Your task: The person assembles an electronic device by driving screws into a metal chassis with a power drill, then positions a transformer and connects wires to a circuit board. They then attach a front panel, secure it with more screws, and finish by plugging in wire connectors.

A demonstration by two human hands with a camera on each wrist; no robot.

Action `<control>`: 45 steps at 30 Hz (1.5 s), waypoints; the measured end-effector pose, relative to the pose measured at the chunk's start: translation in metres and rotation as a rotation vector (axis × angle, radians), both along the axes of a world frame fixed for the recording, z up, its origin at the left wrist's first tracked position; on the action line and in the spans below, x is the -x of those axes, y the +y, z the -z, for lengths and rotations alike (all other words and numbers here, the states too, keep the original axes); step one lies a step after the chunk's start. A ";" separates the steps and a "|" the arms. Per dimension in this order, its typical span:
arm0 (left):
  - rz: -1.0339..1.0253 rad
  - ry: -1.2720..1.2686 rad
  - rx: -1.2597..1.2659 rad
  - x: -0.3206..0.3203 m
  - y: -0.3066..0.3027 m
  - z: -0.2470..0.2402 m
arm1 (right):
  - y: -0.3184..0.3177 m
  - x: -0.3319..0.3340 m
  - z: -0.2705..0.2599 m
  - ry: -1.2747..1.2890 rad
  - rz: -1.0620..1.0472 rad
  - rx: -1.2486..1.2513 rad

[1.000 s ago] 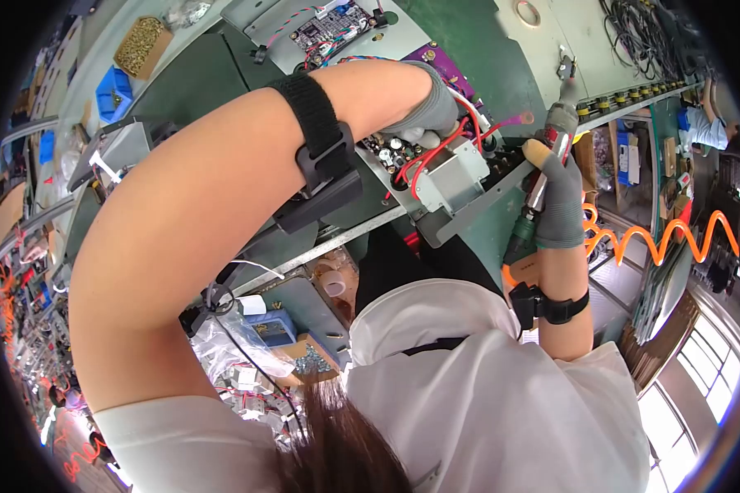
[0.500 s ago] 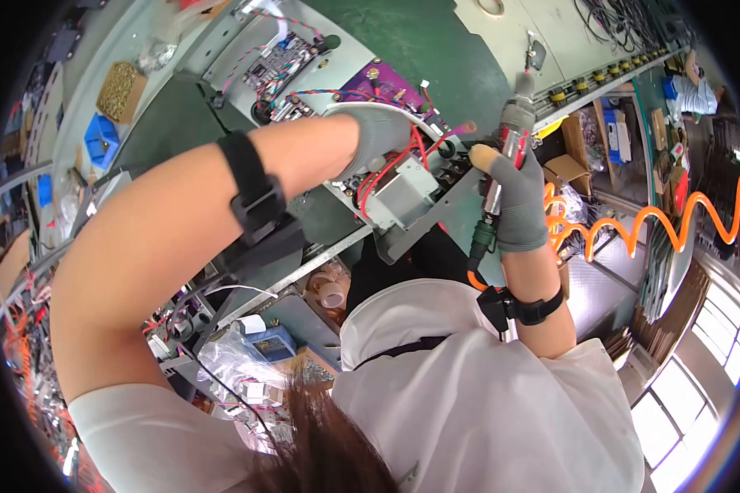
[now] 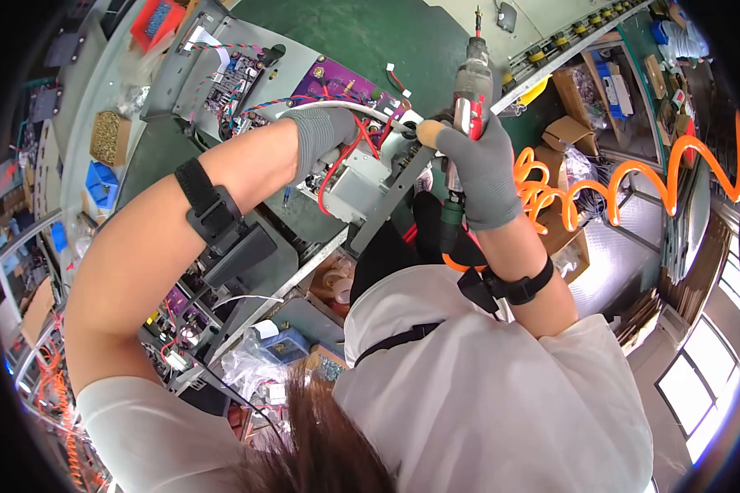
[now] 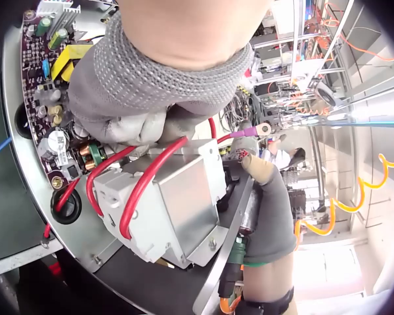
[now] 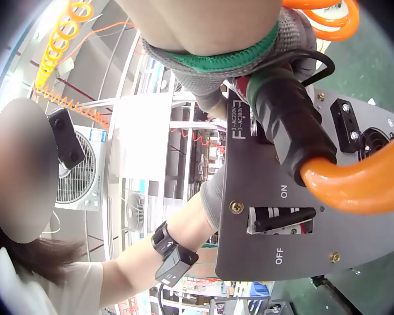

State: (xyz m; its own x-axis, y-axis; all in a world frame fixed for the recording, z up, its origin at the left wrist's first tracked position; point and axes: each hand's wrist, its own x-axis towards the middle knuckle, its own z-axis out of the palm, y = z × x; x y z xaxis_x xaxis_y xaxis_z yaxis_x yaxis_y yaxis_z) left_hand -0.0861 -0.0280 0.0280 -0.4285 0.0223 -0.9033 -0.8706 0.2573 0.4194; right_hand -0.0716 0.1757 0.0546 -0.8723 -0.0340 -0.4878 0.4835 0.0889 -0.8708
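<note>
A grey-gloved left hand reaches into an open metal chassis. Its fingers are bent at the top of a metal-and-white block fed by thick red wires; cannot tell whether they grip it, as the fingertips are partly hidden. The right hand, also gloved, grips an air screwdriver close beside the chassis's front panel. Its bit points away from the body, past the panel. From the right wrist, that panel shows ON and OFF marks around a rectangular cutout.
A coiled orange air hose hangs at the right. Purple circuit boards and loose wiring occupy the chassis. Small-parts containers line the left: a box of brass-coloured pieces, a blue bin and a red bin. Another person stands far right.
The head view has shifted, so chassis, hands and bench items appear further left. The screwdriver now stands more upright in view. The right hand keeps its grip; the left stays at the block.
</note>
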 end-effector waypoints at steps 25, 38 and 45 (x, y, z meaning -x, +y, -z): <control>0.638 0.630 0.256 -0.038 0.006 -0.037 | -0.003 0.008 0.017 0.156 0.199 0.113; 0.247 0.781 0.272 -0.077 0.041 -0.030 | 0.062 0.010 0.032 0.305 -0.126 -0.085; 0.741 1.031 0.591 -0.098 0.055 -0.059 | 0.164 -0.061 0.042 0.130 -0.467 -0.038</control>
State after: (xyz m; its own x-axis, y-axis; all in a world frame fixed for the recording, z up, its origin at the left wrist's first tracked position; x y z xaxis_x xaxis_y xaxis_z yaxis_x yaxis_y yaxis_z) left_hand 0.0116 0.0275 0.0874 -0.9530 0.2644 -0.1480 0.1734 0.8765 0.4490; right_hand -0.0108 0.3395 0.0129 -0.8218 -0.4205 -0.3846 0.2722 0.3033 -0.9132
